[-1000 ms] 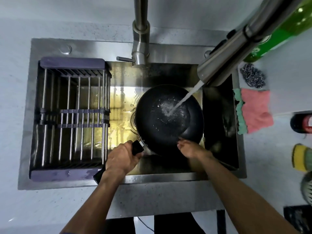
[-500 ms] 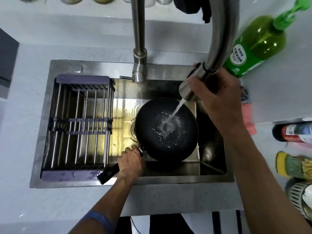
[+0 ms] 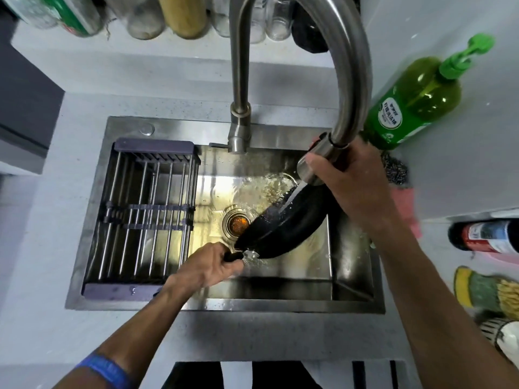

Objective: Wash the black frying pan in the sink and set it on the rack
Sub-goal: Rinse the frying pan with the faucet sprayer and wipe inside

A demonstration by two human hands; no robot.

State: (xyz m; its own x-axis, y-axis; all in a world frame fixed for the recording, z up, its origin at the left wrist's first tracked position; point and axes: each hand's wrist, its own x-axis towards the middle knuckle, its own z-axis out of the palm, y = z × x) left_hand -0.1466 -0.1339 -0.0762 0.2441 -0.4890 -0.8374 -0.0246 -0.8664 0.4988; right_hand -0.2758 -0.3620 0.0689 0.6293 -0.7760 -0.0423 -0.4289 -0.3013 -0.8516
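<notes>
The black frying pan (image 3: 283, 223) hangs tilted steeply on edge inside the steel sink (image 3: 351, 276), its dark underside turned toward the right and its rim running from near the drain (image 3: 236, 223) up toward the spray head. Its handle end points down and to the left, where the left hand (image 3: 207, 266) has its fingers curled tight around the black handle (image 3: 232, 256); that grip is fully closed on the handle, and the metal joint where handle meets pan shows just beyond the knuckles. A blue band (image 3: 108, 370) circles the left forearm.

Water streams from the pull-down spray head (image 3: 314, 161) onto the upper rim of the pan and spreads over the sink floor beside it. The right hand (image 3: 348, 186) wraps the spray head, thumb across its lower end and fingers curled behind it, so this grip is also closed, holding the head just above the pan. The spray head hangs from the tall arched faucet (image 3: 351, 66), whose base stands at the back edge of the sink.

The dish rack (image 3: 140, 217), with metal bars and purple end pieces, sits across the left part of the sink, well apart from the pan.

On the bench to the right stand a green dish soap bottle (image 3: 412, 105), a steel scourer (image 3: 394, 171), a pink cloth (image 3: 407, 206) partly hidden by the right forearm, and a yellow and green sponge (image 3: 474, 287).
</notes>
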